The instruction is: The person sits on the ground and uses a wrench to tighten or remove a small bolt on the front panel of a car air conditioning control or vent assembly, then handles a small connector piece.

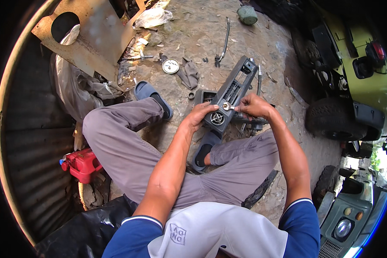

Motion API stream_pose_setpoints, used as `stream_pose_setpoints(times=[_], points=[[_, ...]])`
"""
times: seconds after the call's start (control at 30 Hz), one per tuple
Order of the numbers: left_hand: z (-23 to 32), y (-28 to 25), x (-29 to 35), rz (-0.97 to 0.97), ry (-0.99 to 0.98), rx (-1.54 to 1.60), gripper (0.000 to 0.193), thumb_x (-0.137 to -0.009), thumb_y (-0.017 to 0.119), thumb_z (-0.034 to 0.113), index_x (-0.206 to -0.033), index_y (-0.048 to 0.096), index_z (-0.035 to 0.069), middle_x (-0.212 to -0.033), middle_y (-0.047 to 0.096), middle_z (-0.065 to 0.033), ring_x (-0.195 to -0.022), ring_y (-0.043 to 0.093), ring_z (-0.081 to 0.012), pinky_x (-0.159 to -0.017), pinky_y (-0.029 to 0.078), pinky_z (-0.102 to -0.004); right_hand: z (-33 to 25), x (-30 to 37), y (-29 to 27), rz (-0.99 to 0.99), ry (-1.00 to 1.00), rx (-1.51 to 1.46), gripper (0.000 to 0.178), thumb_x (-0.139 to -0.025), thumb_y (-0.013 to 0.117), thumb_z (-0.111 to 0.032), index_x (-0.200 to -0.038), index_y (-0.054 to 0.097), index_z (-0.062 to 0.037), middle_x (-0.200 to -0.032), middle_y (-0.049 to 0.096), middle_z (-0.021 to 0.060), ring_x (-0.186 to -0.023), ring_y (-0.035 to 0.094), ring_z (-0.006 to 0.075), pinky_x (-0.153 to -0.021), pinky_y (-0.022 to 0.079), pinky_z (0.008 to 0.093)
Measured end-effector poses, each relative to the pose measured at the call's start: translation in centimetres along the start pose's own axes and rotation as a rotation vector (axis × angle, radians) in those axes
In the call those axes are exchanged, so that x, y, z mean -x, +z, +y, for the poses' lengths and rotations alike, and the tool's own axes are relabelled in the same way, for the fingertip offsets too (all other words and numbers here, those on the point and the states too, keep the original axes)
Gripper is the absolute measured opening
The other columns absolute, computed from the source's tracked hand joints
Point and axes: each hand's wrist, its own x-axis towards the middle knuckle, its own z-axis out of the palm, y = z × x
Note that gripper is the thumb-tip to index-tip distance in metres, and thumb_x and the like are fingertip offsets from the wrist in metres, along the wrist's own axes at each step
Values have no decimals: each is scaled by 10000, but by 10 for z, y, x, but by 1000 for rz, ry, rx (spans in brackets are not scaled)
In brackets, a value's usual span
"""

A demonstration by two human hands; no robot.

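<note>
A long black plastic dashboard panel (233, 86) with slots and a round air vent (217, 118) lies tilted in front of me, between my feet. My left hand (198, 115) grips its left edge, thumb on top near the vent. With the fingertips of my right hand (252, 106) I pinch a small silver metal piece (227, 106) with a ring-shaped end and a brass-coloured centre. That piece rests against the panel's face just above the vent; its exact kind is unclear. Other dark parts show partly under the panel.
On the ground beyond are a round white-faced gauge (170, 66), a grey cloth (188, 74), a black hose (225, 38) and a greenish ribbed container (247, 15). A red jerrycan (84, 165) stands left. At right are vehicles, one with a big tyre (335, 119).
</note>
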Motion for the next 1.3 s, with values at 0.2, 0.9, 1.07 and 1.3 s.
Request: stream_pose_setpoints(times=[0.2,0.9,1.07,1.3], points=[[3,2,0,13,1,10,350,-901,743,202,-1163,641,-6,-1043,732,-101,-878,734,-161,-780,616,-293,-1,22,68,118,116,-502,260,-1024,621,-240,-883,558,-31,-694,694,111,-532,702,198,-430,524,287],[-1,-1,-1,-12,-15,-40,381,-916,734,237,-1194,633,-2,-1069,732,-98,-916,733,-160,-807,613,-307,15,-1,-13,-30,93,-116,264,-922,765,-243,-815,672,-20,-648,656,43,-473,590,113,-420,425,271],[2,0,2,-10,-25,-56,391,-932,718,237,-1216,630,-18,-1106,728,-113,-959,729,-178,-865,600,-313,1,-2,-7,-90,115,-73,282,-942,742,-235,-782,626,-33,-654,676,72,-495,645,141,-411,446,286],[1,3,2,7,-13,-30,349,-913,741,235,-1161,648,9,-1033,733,-85,-873,727,-147,-769,607,-290,5,25,55,-56,194,-603,225,-1035,592,-258,-982,563,-42,-810,721,140,-628,736,233,-492,575,309]])
